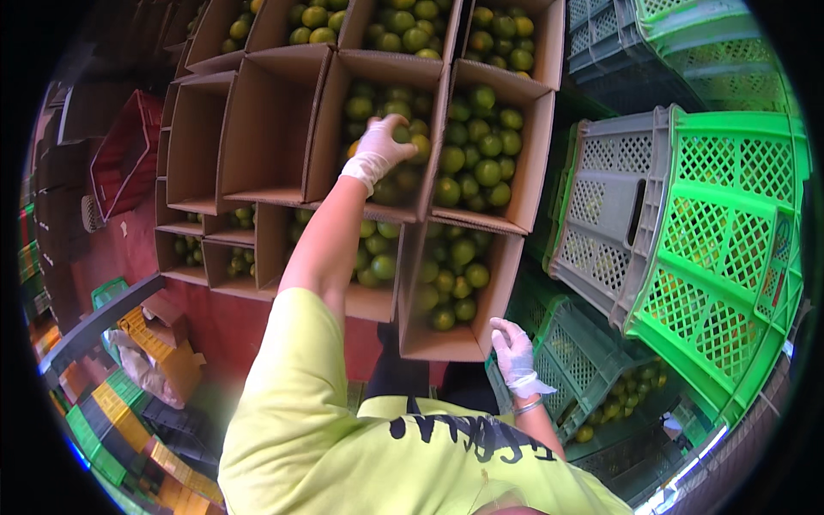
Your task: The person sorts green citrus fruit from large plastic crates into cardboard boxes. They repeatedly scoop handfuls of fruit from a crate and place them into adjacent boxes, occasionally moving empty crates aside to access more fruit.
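My left hand (385, 147), in a thin whitish glove, reaches into a cardboard box of green citrus fruits (360, 106). Its thumb and fingers curve around a green fruit (400, 134), with a yellowish one (420, 145) beside the thumb. Near the outer corner of the closest cardboard box (450, 351) is my right hand (512, 353), also gloved, with a bangle at the wrist. Its fingers are partly curled and its palm is hidden; no fruit shows in it. More green citrus fruits (487, 172) fill the box to the right of my left hand.
Two cardboard boxes without visible fruit (273, 129) (196, 141) stand at left; filled ones lie beyond. Stacked plastic crates, one grey (605, 206) and one bright green (714, 257), stand at right. A dark green crate (573, 360) is by my right hand. A red container (129, 154) is far left.
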The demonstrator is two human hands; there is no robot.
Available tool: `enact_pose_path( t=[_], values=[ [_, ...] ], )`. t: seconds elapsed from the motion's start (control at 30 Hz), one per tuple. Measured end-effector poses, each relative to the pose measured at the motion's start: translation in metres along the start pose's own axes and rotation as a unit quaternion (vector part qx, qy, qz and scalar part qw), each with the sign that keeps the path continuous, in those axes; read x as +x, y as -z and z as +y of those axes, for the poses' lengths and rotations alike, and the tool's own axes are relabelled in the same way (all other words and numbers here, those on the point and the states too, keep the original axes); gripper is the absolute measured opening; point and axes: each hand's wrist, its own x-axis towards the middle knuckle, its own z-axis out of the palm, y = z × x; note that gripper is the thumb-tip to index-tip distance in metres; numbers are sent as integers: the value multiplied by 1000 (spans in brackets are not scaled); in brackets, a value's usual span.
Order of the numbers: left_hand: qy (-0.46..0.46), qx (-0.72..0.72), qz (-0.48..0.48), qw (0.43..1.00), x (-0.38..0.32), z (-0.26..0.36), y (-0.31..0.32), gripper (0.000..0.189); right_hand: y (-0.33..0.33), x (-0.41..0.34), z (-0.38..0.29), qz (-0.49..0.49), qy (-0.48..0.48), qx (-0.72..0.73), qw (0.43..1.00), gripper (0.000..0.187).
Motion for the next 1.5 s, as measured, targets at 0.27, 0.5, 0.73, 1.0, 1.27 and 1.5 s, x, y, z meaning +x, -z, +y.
enact_pose_path(
  t=[0.27, 0.5, 0.73, 1.0, 1.27, 1.5],
  values=[
    [88, 116, -93, 985, -83, -12, 37, 45, 0, -8, -15, -86, 76, -45, 992, 34],
    [61, -124, 216, 967, -27, -17, 4, 49, -3, -19, -5, -66, 61, -66, 994, 35],
    [19, 90, -51, 994, -29, 6, -41, 37, -10, -57, 26, -98, 97, -196, 971, 41],
    [129, -191, 57, 971, -74, 18, 15, 43, 32, -104, -5, -110, 66, -188, 974, 48],
    [79, -264, 103, 956, -134, 127, 118, 44, 74, -169, 3, -12, 56, -174, 983, 49],
    [143, -554, -125, 811, -279, 84, 15, 49, 87, -214, 18, -143, -41, -231, 961, 57]
  ],
)
